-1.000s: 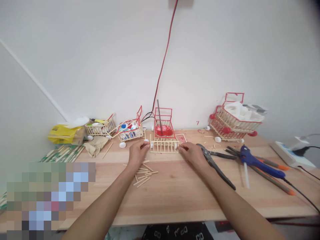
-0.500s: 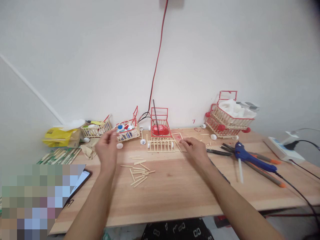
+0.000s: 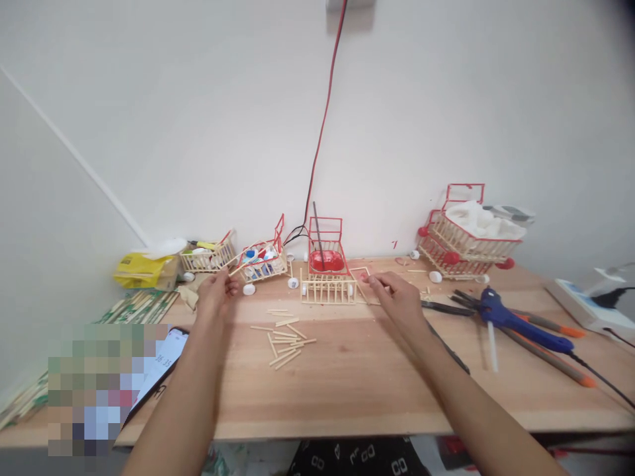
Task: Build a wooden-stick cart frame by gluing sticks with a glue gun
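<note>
While the left hand (image 3: 215,295) hovers slack, the right hand (image 3: 397,299) touches the stick frame (image 3: 327,289) by the table's (image 3: 347,373) far edge. Its grasp is unclear.

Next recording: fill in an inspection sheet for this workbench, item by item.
Surface: wooden table, level, crowded along the back.
Job's things: unpainted stick cart on small wheels, between the hands; loose sticks in front of it.
Clutter: red-trimmed carts back right, glue gun, pliers, phone, yellow pack.
Hands: left hand beside a white wheel, grip unclear; right hand at the cart's right end, grip unclear.
Cables: red cable up the wall; black cord from the glue gun.
Surroundings: white wall; nobody else seen.
</note>
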`<control>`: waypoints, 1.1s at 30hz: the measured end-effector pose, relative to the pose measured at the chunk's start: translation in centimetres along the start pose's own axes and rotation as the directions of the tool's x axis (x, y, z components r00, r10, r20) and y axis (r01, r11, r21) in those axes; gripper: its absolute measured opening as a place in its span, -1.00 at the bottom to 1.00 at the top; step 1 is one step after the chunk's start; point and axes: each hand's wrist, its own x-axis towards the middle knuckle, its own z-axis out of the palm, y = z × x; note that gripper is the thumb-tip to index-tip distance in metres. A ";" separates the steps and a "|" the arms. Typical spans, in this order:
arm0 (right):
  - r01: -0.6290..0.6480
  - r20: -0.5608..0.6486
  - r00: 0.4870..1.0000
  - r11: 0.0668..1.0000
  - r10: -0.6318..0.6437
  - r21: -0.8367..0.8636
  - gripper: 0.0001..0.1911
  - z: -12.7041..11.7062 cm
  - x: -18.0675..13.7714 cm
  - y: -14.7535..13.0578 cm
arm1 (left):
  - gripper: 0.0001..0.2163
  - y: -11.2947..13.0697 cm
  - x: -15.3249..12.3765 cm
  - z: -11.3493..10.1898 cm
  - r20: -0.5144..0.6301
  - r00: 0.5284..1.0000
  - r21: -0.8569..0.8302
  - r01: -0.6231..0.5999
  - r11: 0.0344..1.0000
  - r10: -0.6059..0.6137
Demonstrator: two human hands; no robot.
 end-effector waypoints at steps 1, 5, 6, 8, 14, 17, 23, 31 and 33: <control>0.002 0.003 1.000 1.000 -0.002 0.003 -0.71 0.0 0.0 0.0 | -0.86 0.1 0.1 0.1 -0.003 1.000 -0.007 -0.001 1.000 0.001; 0.005 0.005 1.000 1.000 -0.005 0.004 -0.71 0.0 0.0 0.1 | -0.92 0.5 0.0 0.0 -0.024 0.999 -0.026 -0.025 0.999 0.025; 0.007 -0.001 1.000 1.000 -0.007 0.004 -0.70 0.1 0.0 0.2 | -0.92 0.6 -0.1 0.0 -0.030 0.999 -0.030 -0.041 0.999 0.040; 0.008 -0.023 1.000 1.000 -0.008 0.005 -0.69 0.1 0.1 0.4 | -0.91 1.0 -0.6 -0.1 -0.056 0.994 -0.047 -0.101 0.994 0.098; -0.016 -0.069 0.997 0.998 0.019 0.053 -0.66 -0.1 0.2 0.3 | -0.80 3.0 -5.0 1.0 0.069 0.892 -0.004 -0.447 0.895 0.446; -0.041 -0.020 0.999 0.988 0.045 0.148 -0.63 -0.2 0.1 -0.5 | -0.81 3.5 -8.3 2.1 0.309 0.866 0.102 -0.442 0.891 0.393; -0.220 0.268 0.955 0.904 0.124 0.366 -0.50 -0.8 -0.2 -3.7 | -0.82 1.3 -13.2 2.9 0.508 0.841 0.235 -0.342 0.910 0.185; -0.328 0.402 0.894 0.900 0.197 0.288 -0.56 -1.2 -1.5 -4.5 | -0.81 -1.7 -15.0 2.7 0.549 0.835 0.318 -0.249 0.915 0.037; -0.389 0.426 0.872 0.868 0.240 0.309 -0.55 -1.1 -2.0 -3.9 | -0.79 -2.0 -15.2 2.3 0.582 0.811 0.377 -0.329 0.866 0.055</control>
